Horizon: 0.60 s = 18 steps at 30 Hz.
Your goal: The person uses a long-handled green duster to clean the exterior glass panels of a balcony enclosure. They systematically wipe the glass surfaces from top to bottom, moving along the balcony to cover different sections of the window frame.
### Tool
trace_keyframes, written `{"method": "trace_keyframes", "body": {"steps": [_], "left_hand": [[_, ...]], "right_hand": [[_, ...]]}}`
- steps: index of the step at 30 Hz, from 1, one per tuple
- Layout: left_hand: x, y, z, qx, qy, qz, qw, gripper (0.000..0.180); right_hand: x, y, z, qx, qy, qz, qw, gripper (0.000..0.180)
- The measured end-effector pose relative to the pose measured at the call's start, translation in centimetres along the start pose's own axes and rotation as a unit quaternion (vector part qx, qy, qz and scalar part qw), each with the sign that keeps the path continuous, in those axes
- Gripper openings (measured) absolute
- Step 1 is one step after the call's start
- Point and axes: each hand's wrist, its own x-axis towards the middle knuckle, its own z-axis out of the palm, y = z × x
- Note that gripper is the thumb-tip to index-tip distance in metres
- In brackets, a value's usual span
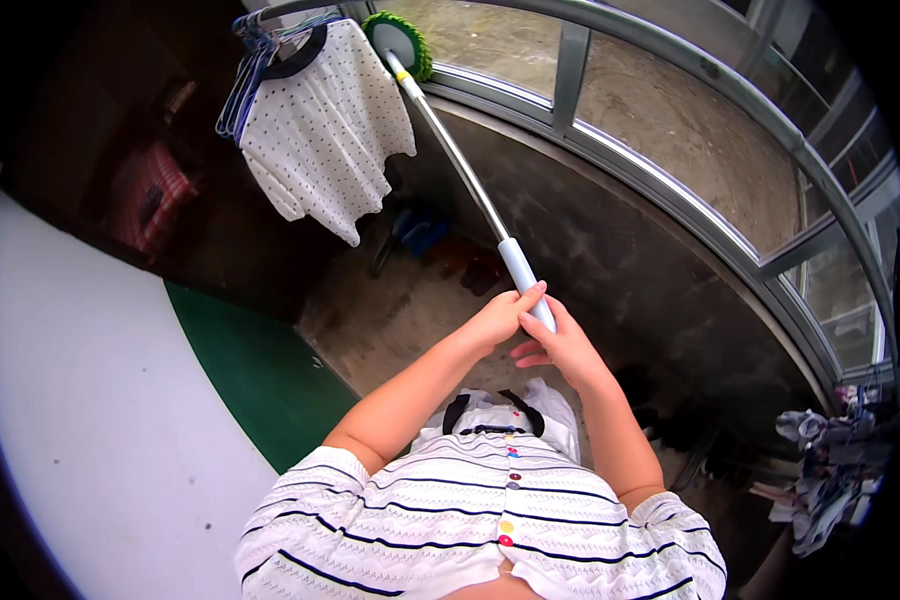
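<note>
A long metal pole (pixel 457 160) with a pale grey handle slants up from my hands to a round green mop head (pixel 400 40) at the top. My left hand (pixel 503 316) is wrapped around the handle's lower end. My right hand (pixel 560 347) grips the same handle just below and beside it. The mop head sits against the window frame, next to a white dotted shirt (pixel 325 130) hanging on a hanger.
A bunch of empty hangers (pixel 245 75) hangs left of the shirt. A curved metal window frame (pixel 670 190) runs along the right. Clothes hang on a rack (pixel 830 470) at lower right. A white and green wall (pixel 120 400) stands on the left.
</note>
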Motion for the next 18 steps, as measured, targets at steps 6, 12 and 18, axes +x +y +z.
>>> {"method": "trace_keyframes", "body": {"steps": [6,12,18], "left_hand": [[4.6,1.2,-2.2,0.098,-0.032,-0.055,0.993,0.073],[11.7,4.0,-9.1,-0.205,0.088,0.027,0.974,0.088],[19.0,10.7,-16.3,-0.411,0.133,0.071,0.899,0.076]], "right_hand": [[0.1,-1.8,-2.3,0.006,0.064,-0.059,0.996,0.038],[0.2,-3.3,-4.4,-0.001,0.083,-0.071,0.994,0.035],[0.6,-2.9,-3.9,-0.001,0.096,-0.065,0.993,0.037]]}}
